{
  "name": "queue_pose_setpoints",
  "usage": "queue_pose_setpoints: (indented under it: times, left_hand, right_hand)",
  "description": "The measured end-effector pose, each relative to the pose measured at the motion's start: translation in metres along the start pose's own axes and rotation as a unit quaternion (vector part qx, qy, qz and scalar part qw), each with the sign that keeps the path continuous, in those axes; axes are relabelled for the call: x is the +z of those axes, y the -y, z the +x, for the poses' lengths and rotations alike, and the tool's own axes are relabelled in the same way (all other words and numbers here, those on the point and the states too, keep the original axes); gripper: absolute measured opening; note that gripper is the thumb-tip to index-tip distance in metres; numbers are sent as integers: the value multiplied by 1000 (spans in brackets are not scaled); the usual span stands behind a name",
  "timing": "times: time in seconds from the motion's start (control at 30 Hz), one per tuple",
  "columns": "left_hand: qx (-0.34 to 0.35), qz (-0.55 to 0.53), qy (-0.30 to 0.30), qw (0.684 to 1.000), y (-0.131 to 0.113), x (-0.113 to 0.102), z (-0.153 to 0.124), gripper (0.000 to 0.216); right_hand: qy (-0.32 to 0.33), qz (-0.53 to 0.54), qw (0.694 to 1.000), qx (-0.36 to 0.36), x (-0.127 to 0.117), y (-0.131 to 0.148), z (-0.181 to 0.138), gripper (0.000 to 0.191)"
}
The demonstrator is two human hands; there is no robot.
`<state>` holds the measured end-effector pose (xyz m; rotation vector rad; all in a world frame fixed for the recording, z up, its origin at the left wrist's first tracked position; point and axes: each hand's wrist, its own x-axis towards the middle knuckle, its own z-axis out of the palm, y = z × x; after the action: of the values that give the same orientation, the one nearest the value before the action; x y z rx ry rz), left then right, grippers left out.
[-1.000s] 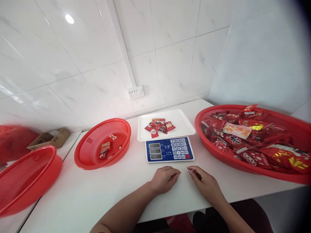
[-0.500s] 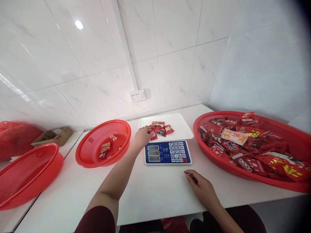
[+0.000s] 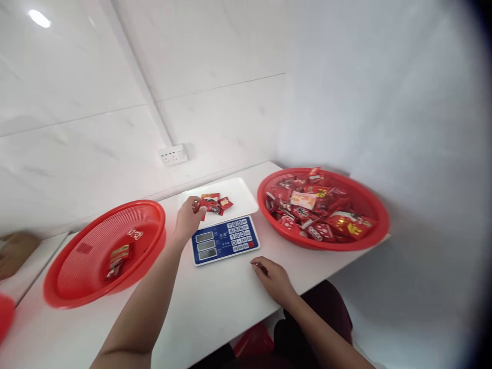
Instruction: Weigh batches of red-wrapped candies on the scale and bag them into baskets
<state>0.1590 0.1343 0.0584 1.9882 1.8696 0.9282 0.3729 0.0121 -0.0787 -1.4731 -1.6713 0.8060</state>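
Observation:
My left hand (image 3: 188,219) reaches over the scale's white weighing tray (image 3: 240,192), thumb and fingers pinched on a small red snack packet (image 3: 202,214). Right beside those fingers lie several more red snack packets (image 3: 216,204) in a loose group on the tray. In front of the tray is the scale's blue keypad and display panel (image 3: 226,240); its readings are too blurred to read. My right hand (image 3: 274,279) rests on the table just in front of the panel, its fingers curled together with nothing visible in them.
To the right stands a large red basket (image 3: 378,225) heaped with red packets. A second red basket (image 3: 73,256) on the left holds a few packets. Part of another red container (image 3: 4,315) and a cardboard box (image 3: 19,251) show at the far left. A socket (image 3: 172,155) is on the wall.
The view has swung to the right, so everything sits further left. My left hand has drawn slightly back from the packet group, pinching one packet. My right hand keeps its place by the scale.

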Motion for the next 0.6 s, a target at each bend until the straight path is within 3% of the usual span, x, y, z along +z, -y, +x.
queue_pose_setpoints:
  times: [0.1, 0.23, 0.4, 0.6]
  left_hand:
    - [62, -99, 21, 993, -31, 14, -6, 24]
    - [160, -150, 115, 969, -79, 47, -14, 22]
    - [268, -116, 252, 922, -129, 92, -8, 23]
    - [302, -21, 271, 914, -162, 144, 14, 22]
  right_hand:
    - [-3, -3, 1000, -2, -1, 0, 0, 25]
    - [-2, 9, 1000, -1, -3, 1, -2, 24]
    - [-2, 18, 1000, -9, -3, -1, -2, 24]
    - [-2, 17, 1000, -14, -3, -3, -2, 23]
